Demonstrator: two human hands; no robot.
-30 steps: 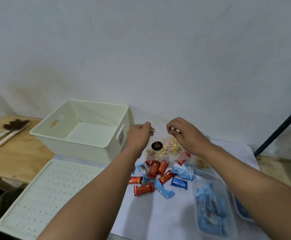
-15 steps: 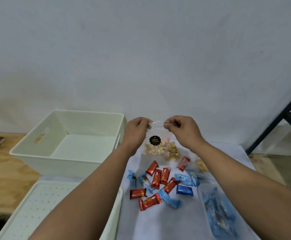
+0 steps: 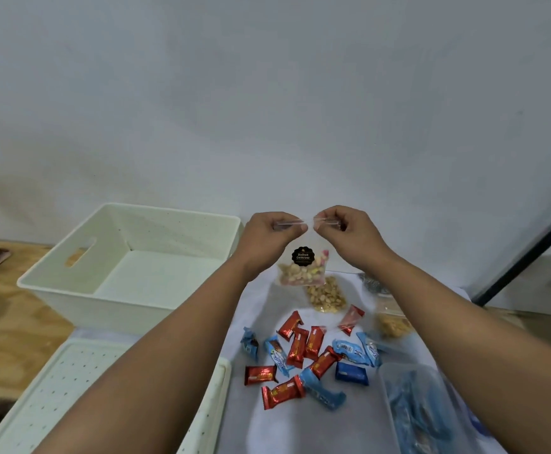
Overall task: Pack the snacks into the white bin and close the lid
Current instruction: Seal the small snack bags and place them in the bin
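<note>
Pinching the top edge of the biscuit bag (image 3: 302, 270), left hand (image 3: 267, 237) and right hand (image 3: 346, 232) hold it above the counter (image 3: 261, 421), beside the empty bin (image 3: 130, 257).

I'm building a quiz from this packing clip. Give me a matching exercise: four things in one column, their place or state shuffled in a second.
Things:
1. white bin
2. lid
3. biscuit bag
4. red-wrapped bars

Places or states:
A. held up by its top edge, left hand and right hand
B. lying loose on the white cloth
C. open, nothing inside
D. flat on the table, in front of the bin

Pairs: 1-C, 2-D, 3-A, 4-B
</note>
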